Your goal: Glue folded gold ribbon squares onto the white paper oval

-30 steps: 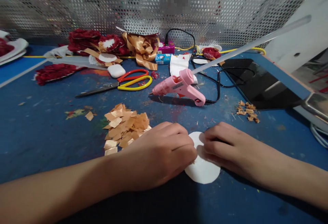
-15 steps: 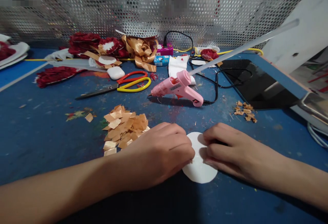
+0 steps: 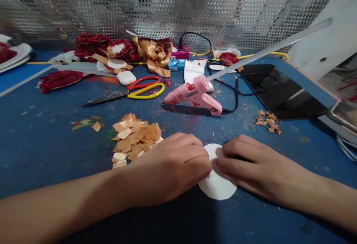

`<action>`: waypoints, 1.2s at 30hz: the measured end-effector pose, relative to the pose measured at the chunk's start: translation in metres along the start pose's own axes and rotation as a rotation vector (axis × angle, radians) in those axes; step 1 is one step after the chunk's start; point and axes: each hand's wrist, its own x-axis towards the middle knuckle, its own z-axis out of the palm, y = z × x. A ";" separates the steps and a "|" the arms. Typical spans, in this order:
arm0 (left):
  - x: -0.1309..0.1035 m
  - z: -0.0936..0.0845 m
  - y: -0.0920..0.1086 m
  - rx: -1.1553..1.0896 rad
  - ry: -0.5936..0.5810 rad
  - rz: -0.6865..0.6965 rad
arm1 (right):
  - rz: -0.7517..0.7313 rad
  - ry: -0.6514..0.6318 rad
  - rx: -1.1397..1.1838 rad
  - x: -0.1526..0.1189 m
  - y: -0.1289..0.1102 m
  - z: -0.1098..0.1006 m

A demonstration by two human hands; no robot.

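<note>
A round white paper disc (image 3: 220, 188) lies on the blue table between my hands. My left hand (image 3: 178, 166) is closed over the disc's left edge, its fingers curled and pressed together; whatever they hold is hidden. From the other side my right hand (image 3: 251, 162) reaches over the disc with bent fingers, one fingertip almost at the left hand's fingers. Its thumb is out of sight, and I cannot make out anything in its grasp. Beside my left hand is a pile of golden-tan ribbon pieces (image 3: 136, 134), partly covered by that hand.
Beyond my hands a pink glue gun (image 3: 192, 93) holds a long glue stick. Scissors (image 3: 145, 87) with red and yellow handles lie left of it. Dark red ruffled pieces (image 3: 61, 81) and golden ribbon (image 3: 154, 56) are farther back. A dark tablet (image 3: 284, 91) lies at right.
My right hand's fingers have slid left across the disc, closer to my left fingers. The left hand and the disc stay nearly where they were.
</note>
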 end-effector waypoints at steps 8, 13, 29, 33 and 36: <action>0.000 0.000 0.000 -0.011 0.014 0.006 | 0.045 0.019 0.066 0.000 -0.001 0.000; 0.001 0.000 -0.001 -0.017 0.014 0.002 | 0.099 0.085 0.136 0.005 0.003 0.002; 0.002 0.001 0.000 0.068 0.051 0.019 | 0.133 -0.088 -0.070 0.018 -0.015 -0.008; 0.001 0.002 0.000 0.078 0.047 0.018 | 0.121 -0.077 -0.079 0.018 -0.015 -0.009; 0.001 0.002 -0.001 0.078 0.032 0.010 | 0.080 -0.089 -0.116 0.021 -0.016 -0.010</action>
